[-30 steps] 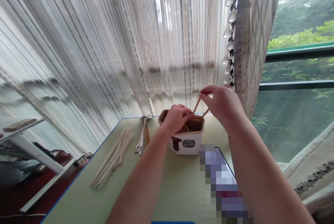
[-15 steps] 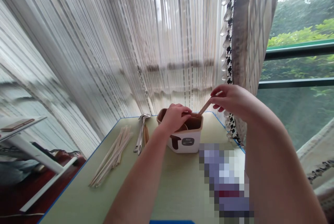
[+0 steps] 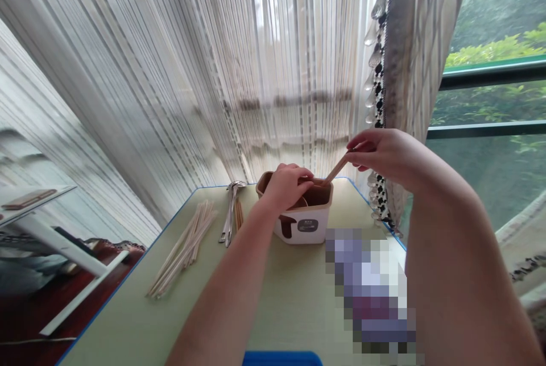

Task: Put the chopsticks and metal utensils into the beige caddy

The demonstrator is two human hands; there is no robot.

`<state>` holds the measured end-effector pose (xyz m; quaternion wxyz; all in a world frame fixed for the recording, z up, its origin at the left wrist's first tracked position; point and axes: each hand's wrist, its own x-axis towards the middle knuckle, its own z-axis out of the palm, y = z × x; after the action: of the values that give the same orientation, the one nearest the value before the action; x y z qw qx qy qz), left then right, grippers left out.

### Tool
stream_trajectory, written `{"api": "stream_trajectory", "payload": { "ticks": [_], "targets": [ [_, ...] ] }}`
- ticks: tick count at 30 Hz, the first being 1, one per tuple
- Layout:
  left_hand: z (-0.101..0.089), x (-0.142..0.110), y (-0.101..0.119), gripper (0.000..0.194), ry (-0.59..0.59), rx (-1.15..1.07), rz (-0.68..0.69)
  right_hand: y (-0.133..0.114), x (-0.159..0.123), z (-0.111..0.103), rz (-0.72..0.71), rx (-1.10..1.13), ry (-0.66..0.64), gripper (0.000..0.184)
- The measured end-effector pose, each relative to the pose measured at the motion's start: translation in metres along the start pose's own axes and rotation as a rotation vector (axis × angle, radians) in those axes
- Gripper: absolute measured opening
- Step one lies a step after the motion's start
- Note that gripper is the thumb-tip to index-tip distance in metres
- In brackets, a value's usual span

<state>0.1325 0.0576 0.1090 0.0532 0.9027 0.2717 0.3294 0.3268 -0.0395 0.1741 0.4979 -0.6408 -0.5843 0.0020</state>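
Note:
A white and brown utensil holder (image 3: 313,229) with inner compartments stands at the back of the table. My left hand (image 3: 290,184) lies over its top, fingers and thumb closed on the inner edge of the holder. To the right and higher up, my right hand (image 3: 377,153) pinches the upper ends of light wooden chopsticks (image 3: 335,170). They slant down to the left, with their lower ends inside the holder's right compartment. How many sticks there are I cannot tell. Left of the holder lie metal utensils (image 3: 231,215) and darker chopsticks (image 3: 238,215), partly behind my left forearm.
A loose bundle of pale chopsticks (image 3: 183,252) rests on the table's left side. A blurred-out purple item (image 3: 367,292) lies at the right. Something blue (image 3: 281,358) shows at the near edge. Sheer curtains (image 3: 213,70) hang just behind the table (image 3: 290,298).
My right hand has risen slightly, and more of the chopsticks' length shows above the holder's rim. My left hand keeps its place on the holder. The view has shifted a little.

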Motion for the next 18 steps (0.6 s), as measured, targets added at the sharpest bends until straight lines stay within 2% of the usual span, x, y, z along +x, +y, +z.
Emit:
{"api": "stream_trajectory", "payload": {
  "ticks": [3, 4, 9, 15, 18],
  "targets": [
    [-0.002, 0.0, 0.0, 0.018, -0.015, 0.007, -0.009, -0.005, -0.001, -0.003, 0.06, -0.042, -0.156, 0.021],
    [-0.002, 0.0, 0.0, 0.019, -0.021, 0.007, -0.009, -0.007, -0.002, -0.004, 0.062, -0.057, -0.151, 0.022],
    [-0.008, -0.001, 0.005, 0.02, -0.02, 0.022, -0.012, -0.018, -0.006, -0.011, 0.058, -0.186, -0.07, 0.029],
    [-0.015, 0.001, 0.009, 0.021, 0.051, 0.048, -0.027, -0.036, -0.016, -0.025, -0.02, -0.286, 0.135, 0.03],
    [-0.026, -0.001, 0.013, 0.022, 0.087, 0.031, -0.036, -0.052, -0.027, -0.029, -0.02, -0.237, 0.128, 0.029]
  ]
}}
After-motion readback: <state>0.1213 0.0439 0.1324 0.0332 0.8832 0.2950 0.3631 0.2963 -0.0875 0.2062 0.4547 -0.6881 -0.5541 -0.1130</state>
